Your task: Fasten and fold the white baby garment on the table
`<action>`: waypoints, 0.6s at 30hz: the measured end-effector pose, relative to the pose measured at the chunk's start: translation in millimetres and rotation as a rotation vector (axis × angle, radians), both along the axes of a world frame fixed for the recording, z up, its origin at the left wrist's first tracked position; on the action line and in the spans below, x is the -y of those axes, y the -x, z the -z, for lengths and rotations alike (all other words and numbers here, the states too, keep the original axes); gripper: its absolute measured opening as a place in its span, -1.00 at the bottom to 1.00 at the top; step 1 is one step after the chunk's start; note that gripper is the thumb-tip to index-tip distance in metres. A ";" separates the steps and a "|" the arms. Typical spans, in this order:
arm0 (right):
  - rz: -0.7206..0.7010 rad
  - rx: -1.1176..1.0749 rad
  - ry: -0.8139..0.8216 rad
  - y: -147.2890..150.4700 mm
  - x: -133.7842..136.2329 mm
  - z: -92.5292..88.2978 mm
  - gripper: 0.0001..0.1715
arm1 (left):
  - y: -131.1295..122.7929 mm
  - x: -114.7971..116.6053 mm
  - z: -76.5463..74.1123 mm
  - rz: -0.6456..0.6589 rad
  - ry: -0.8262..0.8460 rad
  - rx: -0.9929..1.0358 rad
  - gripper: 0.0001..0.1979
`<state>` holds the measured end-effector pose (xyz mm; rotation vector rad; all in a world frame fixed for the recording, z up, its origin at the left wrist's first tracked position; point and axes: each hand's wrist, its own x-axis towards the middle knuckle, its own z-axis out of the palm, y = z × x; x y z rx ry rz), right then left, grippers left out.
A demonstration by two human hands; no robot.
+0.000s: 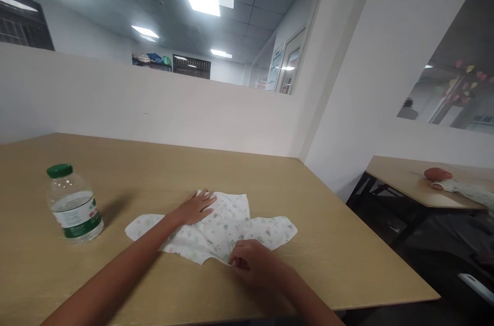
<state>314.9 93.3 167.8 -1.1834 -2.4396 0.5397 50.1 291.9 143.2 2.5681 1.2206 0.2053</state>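
A small white baby shirt (219,228) with a fine green and pink print lies spread on the wooden table (154,290), its sleeves out to both sides. My left hand (197,207) rests flat on its upper left part, fingers spread. At the near edge, my right hand (250,261) pinches the shirt's rim between thumb and fingers, and the cloth there is slightly raised. My left forearm covers part of the left sleeve.
A clear plastic bottle (75,205) with a green cap stands at the left of the table. Behind is a low white wall (173,115). To the right, a second table (409,177) holds a doll (438,174) beside pale cloth.
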 end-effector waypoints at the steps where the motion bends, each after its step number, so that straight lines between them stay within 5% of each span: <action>1: -0.024 -0.008 0.013 -1.7 -4.8 -4.9 -0.97 | -0.5 5.4 -1.3 -0.008 -0.027 0.015 -0.25; 4: -0.010 -0.107 -0.015 -9.2 -34.4 -20.2 -0.82 | 0.7 24.7 -3.3 -0.036 -0.037 0.070 -0.20; 7: 0.148 -0.216 -0.153 -15.7 -77.7 -22.4 -0.64 | 7.9 40.6 -0.2 -0.097 0.017 0.091 -0.20; 12: 0.246 0.036 -0.121 -23.5 -133.5 20.6 -0.32 | 28.0 41.5 11.3 -0.205 0.068 0.093 -0.32; 18: 0.285 0.122 -0.199 -48.1 -153.5 51.4 -0.30 | 31.9 22.6 18.0 -0.323 0.001 0.058 -0.36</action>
